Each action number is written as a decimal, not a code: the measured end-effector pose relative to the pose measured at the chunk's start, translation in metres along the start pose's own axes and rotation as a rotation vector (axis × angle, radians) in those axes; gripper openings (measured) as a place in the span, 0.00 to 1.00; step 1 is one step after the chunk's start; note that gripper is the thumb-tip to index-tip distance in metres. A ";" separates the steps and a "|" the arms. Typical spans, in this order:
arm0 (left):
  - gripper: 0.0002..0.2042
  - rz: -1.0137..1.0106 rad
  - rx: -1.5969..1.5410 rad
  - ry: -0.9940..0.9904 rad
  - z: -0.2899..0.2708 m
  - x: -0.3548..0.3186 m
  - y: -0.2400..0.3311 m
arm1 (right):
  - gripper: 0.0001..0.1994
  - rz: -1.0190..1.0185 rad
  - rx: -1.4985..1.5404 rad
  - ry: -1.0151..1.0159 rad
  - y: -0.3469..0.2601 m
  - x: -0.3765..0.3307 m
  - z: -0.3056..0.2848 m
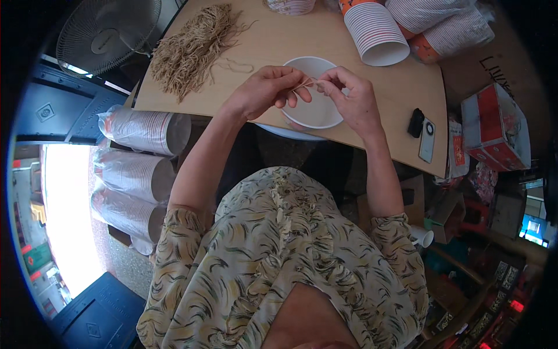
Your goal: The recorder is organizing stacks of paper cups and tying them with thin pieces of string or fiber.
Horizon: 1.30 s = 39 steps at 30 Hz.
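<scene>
My left hand [264,90] and my right hand [354,99] meet above a round white tub [311,113] at the table's near edge. Between their fingertips runs a thin tan cord [306,83]. The left thumb and forefinger pinch it, while the other left fingers curl loosely. With thumb and forefinger the right hand grips the cord's other part. Whether the cord is knotted or looped is too small to tell. A heap of similar tan cords [195,49] lies on the table to the left, a few strands trailing toward my left hand.
Striped paper tubs [378,35] stand stacked at the table's far right, beside bagged stacks [453,38]. A phone [427,142] and a small black case [415,123] lie near the right edge. Bagged tub stacks [133,177] sit left, below a fan [107,38]. A red-and-white carton [494,128] stands right.
</scene>
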State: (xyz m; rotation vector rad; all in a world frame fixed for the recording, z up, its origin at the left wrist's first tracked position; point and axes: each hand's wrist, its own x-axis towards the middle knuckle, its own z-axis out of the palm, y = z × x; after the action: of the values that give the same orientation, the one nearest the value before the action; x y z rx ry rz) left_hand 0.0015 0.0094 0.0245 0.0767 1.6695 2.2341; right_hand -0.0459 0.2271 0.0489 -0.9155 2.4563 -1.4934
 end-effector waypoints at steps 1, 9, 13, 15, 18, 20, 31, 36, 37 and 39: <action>0.13 0.005 -0.024 0.005 -0.002 -0.001 -0.001 | 0.05 -0.036 -0.002 0.039 0.000 -0.002 -0.001; 0.11 0.087 0.069 -0.001 -0.002 -0.006 -0.002 | 0.04 -0.238 0.051 0.150 -0.003 0.001 0.000; 0.10 0.082 0.093 0.059 0.000 -0.006 -0.004 | 0.05 -0.070 0.103 0.049 -0.010 0.001 -0.003; 0.09 0.086 0.121 0.067 0.000 -0.009 -0.003 | 0.05 -0.012 0.134 0.016 -0.009 0.002 -0.004; 0.09 0.102 0.223 0.113 0.002 -0.013 -0.001 | 0.05 0.067 0.186 -0.027 -0.006 0.005 -0.003; 0.08 0.112 0.300 0.145 0.004 -0.013 -0.002 | 0.05 0.045 0.215 -0.050 -0.002 0.009 -0.001; 0.08 0.580 0.547 0.386 0.014 -0.001 -0.031 | 0.06 0.144 0.325 -0.066 0.004 0.017 0.011; 0.09 0.657 0.655 0.460 0.021 -0.004 -0.029 | 0.06 0.152 0.345 -0.067 0.006 0.018 0.017; 0.10 0.712 0.708 0.474 0.021 -0.004 -0.029 | 0.06 0.166 0.336 -0.081 0.007 0.019 0.017; 0.10 0.760 0.764 0.481 0.018 -0.003 -0.030 | 0.06 0.180 0.327 -0.095 0.006 0.019 0.017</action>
State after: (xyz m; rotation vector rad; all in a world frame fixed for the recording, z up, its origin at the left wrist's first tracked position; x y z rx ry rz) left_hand 0.0164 0.0323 0.0022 0.4552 3.1054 1.9778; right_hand -0.0567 0.2052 0.0389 -0.6673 2.0806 -1.6748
